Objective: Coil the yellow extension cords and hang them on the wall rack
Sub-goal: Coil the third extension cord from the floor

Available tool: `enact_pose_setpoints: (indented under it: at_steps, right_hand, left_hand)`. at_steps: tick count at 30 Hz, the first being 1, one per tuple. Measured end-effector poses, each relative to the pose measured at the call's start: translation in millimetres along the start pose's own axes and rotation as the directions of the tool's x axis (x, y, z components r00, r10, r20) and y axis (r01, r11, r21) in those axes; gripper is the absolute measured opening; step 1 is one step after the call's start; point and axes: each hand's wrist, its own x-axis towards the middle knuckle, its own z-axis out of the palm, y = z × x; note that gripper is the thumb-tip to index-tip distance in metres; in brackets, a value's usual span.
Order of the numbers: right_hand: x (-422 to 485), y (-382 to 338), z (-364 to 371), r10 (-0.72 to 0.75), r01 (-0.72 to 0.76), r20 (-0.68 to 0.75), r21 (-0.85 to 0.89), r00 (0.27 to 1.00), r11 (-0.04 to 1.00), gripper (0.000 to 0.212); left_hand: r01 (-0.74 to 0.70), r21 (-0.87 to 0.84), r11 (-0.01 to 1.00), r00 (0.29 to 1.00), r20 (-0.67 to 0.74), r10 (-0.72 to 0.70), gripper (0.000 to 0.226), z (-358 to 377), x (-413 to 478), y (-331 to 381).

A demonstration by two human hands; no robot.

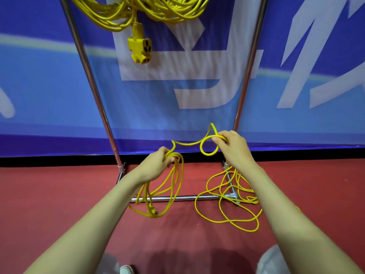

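My left hand (158,165) grips the top of a bundle of yellow cord loops (169,186) that hangs down to the red floor, its plug end (153,211) near the bottom. A short span of the same cord runs right to my right hand (234,149), which pinches a fresh small loop (209,147). The loose rest of the cord (227,204) lies in tangled rings on the floor under my right forearm. Coiled yellow cords (138,10) hang from the top of the rack, a triple socket head (140,49) dangling below them.
The metal rack has two slanted chrome uprights (92,89) (248,76) and a floor bar (187,198) with a joint that the loose cord lies over. A blue banner wall (49,95) stands behind. My shoes (126,269) show at the bottom edge.
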Motion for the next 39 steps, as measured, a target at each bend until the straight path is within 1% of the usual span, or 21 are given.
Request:
enact_pose_setpoints:
  at_steps: [2, 4, 6, 9, 12, 16, 20, 21, 23, 25, 26, 27, 29, 30, 31, 32, 34, 36, 37, 38, 39]
  right_hand:
    - [-0.7, 0.6, 0.2, -0.024, 0.024, 0.011, -0.010, 1.000, 1.000, 0.020]
    - [-0.9, 0.4, 1.1, -0.036, 0.037, 0.045, -0.016, 0.998, 0.999, 0.019]
    - [-1.4, -0.6, 2.1, -0.038, 0.042, 0.099, -0.036, 0.994, 0.998, 0.024]
    - [-4.6, -2.9, 5.4, -0.061, 0.076, 0.143, -0.098, 0.988, 0.992, 0.039]
    - [-8.3, -5.2, 8.6, -0.103, 0.132, 0.146, -0.205, 0.984, 0.970, 0.046]
    - [-9.4, -8.9, 8.9, -0.106, 0.138, 0.165, -0.201, 0.981, 0.970, 0.047]
    - [-8.3, -7.4, 11.0, 0.032, 0.018, 0.215, -0.226, 0.976, 0.974, 0.048]
    - [-7.4, -7.2, 11.5, 0.056, -0.022, 0.191, -0.174, 0.980, 0.985, 0.048]
    - [-5.2, -9.7, 9.1, 0.096, -0.099, 0.095, 0.036, 0.991, 0.994, 0.047]
    - [-2.6, -13.4, 3.3, 0.130, -0.124, -0.012, 0.230, 0.991, 0.965, 0.043]
    - [-2.0, -13.4, 1.0, 0.127, -0.117, -0.022, 0.243, 0.992, 0.963, 0.040]
    - [-2.0, -12.2, 0.1, 0.111, -0.110, 0.007, 0.194, 0.994, 0.975, 0.036]
    - [-3.3, -5.1, 4.6, 0.085, -0.083, 0.144, -0.017, 0.986, 0.996, 0.028]
    - [-4.7, -0.8, 9.2, 0.082, -0.065, 0.205, -0.089, 0.975, 0.994, 0.021]
    - [-6.1, 1.0, 13.8, 0.079, -0.055, 0.250, -0.101, 0.965, 0.993, 0.013]
    - [-7.8, -0.7, 17.4, 0.069, -0.054, 0.293, -0.058, 0.954, 0.997, 0.009]
    - [-9.1, -9.4, 22.6, 0.038, -0.083, 0.359, 0.110, 0.933, 0.991, 0.012]
    - [-9.0, -21.3, 23.1, 0.040, -0.161, 0.389, 0.285, 0.920, 0.945, 0.012]
    - [-8.7, -27.2, 22.1, 0.077, -0.227, 0.394, 0.351, 0.916, 0.908, 0.014]
    - [-7.7, -30.6, 20.4, 0.135, -0.300, 0.396, 0.391, 0.908, 0.870, 0.025]
    - [-7.0, -31.6, 18.0, 0.194, -0.346, 0.386, 0.377, 0.902, 0.859, 0.038]
  left_hand:
    - [-0.083, 0.103, 0.991, 0.993, 0.097, 0.073, 0.010, -0.9, -1.6, 0.4]
    - [-0.178, 0.154, 0.972, 0.965, 0.221, 0.142, 0.011, -0.5, -5.6, 1.4]
    - [-0.249, 0.141, 0.958, 0.929, 0.313, 0.196, 0.015, 1.8, -10.5, 3.3]
    - [-0.318, 0.062, 0.946, 0.886, 0.374, 0.273, 0.013, 6.0, -14.6, 9.5]
    - [-0.354, 0.021, 0.935, 0.873, 0.366, 0.323, 0.018, 9.7, -16.3, 17.7]
    - [-0.400, 0.020, 0.916, 0.891, 0.243, 0.384, 0.020, 9.8, -17.3, 21.2]
    - [-0.434, 0.011, 0.901, 0.886, 0.189, 0.424, 0.021, 9.1, -19.8, 26.0]
    - [-0.426, -0.008, 0.905, 0.890, 0.179, 0.420, 0.020, 9.7, -19.8, 26.1]
    - [-0.367, -0.051, 0.929, 0.920, 0.131, 0.370, 0.015, 12.0, -17.2, 22.9]
    - [-0.214, -0.158, 0.964, 0.975, 0.027, 0.220, 0.010, 14.1, -9.5, 15.5]
    - [-0.112, -0.258, 0.960, 0.994, -0.031, 0.107, 0.014, 14.4, -5.0, 11.3]
    - [-0.019, -0.375, 0.927, 0.997, -0.075, -0.010, 0.018, 14.3, -1.2, 7.9]
    - [0.098, -0.571, 0.815, 0.977, -0.101, -0.188, 0.023, 12.9, 4.0, 5.1]
    - [0.122, -0.638, 0.760, 0.968, -0.092, -0.233, 0.025, 12.6, 5.4, 6.1]
    - [0.135, -0.688, 0.713, 0.963, -0.077, -0.257, 0.025, 12.4, 5.9, 9.3]
    - [0.141, -0.719, 0.680, 0.963, -0.061, -0.264, 0.026, 12.8, 5.5, 13.0]
    - [0.139, -0.760, 0.635, 0.966, -0.038, -0.257, 0.028, 14.9, 4.2, 19.9]
    - [0.132, -0.786, 0.604, 0.962, -0.046, -0.270, 0.028, 16.5, 4.3, 22.1]
    - [0.125, -0.792, 0.597, 0.955, -0.066, -0.288, 0.027, 16.5, 4.7, 21.3]
    - [0.112, -0.795, 0.596, 0.948, -0.095, -0.304, 0.024, 15.8, 5.3, 19.4]
    - [0.090, -0.796, 0.599, 0.941, -0.129, -0.313, 0.022, 14.1, 5.9, 17.7]
